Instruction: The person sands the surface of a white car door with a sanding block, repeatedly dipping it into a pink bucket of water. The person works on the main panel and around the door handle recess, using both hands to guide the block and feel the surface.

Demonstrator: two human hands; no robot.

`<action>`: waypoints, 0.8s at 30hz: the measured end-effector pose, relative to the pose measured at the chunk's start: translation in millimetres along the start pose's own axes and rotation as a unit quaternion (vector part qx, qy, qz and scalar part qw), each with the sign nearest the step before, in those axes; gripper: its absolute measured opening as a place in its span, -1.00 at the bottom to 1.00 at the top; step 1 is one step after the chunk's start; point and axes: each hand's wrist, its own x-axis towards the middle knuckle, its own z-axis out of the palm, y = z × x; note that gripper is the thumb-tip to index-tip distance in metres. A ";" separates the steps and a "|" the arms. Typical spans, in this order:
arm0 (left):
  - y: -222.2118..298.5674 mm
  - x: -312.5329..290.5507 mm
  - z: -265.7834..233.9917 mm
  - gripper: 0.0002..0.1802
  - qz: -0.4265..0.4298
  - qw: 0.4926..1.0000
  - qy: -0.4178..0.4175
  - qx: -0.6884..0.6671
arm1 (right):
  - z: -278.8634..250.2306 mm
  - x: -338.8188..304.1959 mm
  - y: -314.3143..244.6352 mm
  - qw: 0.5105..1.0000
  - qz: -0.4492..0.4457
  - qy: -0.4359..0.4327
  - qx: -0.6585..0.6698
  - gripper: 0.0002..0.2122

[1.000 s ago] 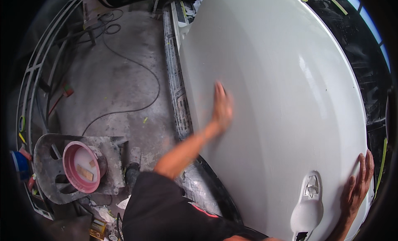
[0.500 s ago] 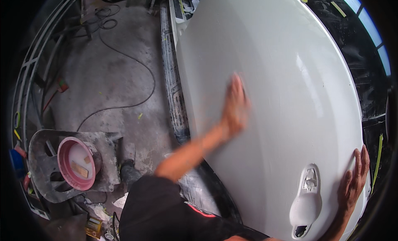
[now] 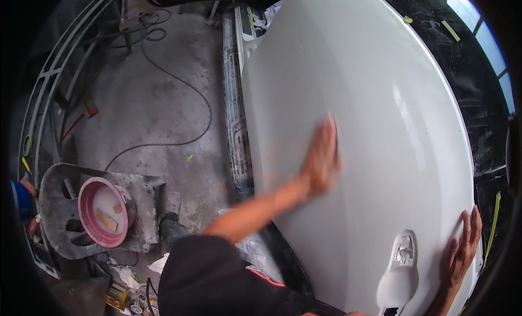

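A pale grey-white car door (image 3: 375,153) spreads out before me, with a handle recess (image 3: 399,286) near its lower right. My left hand (image 3: 322,155) lies on the middle of the door, fingers stretched out close together and blurred by motion. Its palm side is hidden, so anything thin beneath it cannot be seen. At the door's right edge rests my right hand (image 3: 461,253), its fingers apart and holding nothing, just right of the handle recess.
To the left, a pink tub (image 3: 126,226) with cloudy liquid and a small block stands on a dusty seat-like stand (image 3: 144,207). A hose (image 3: 210,117) winds over the floor. Metal racking (image 3: 49,74) lines the far left. Black sheeting (image 3: 462,88) lies beyond the door.
My left hand has slid slightly rightward over the door, still flat. My right hand keeps its place at the edge. The whole view has shifted a little.
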 end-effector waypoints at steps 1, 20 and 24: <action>55.0 -64.6 15.8 -0.20 -0.008 0.996 -0.063 -0.055 | -19.3 -10.6 0.0 0.999 0.018 -0.023 -0.028 -0.47; -38.7 -92.1 -3.1 -0.22 0.136 0.985 -0.101 -0.030 | -31.1 -5.7 -3.7 0.999 0.007 -0.004 -0.049 -0.48; -59.6 -63.4 -27.2 -0.21 0.066 0.991 -0.117 -0.001 | -14.4 -5.4 1.4 0.999 -0.014 0.010 -0.040 -0.50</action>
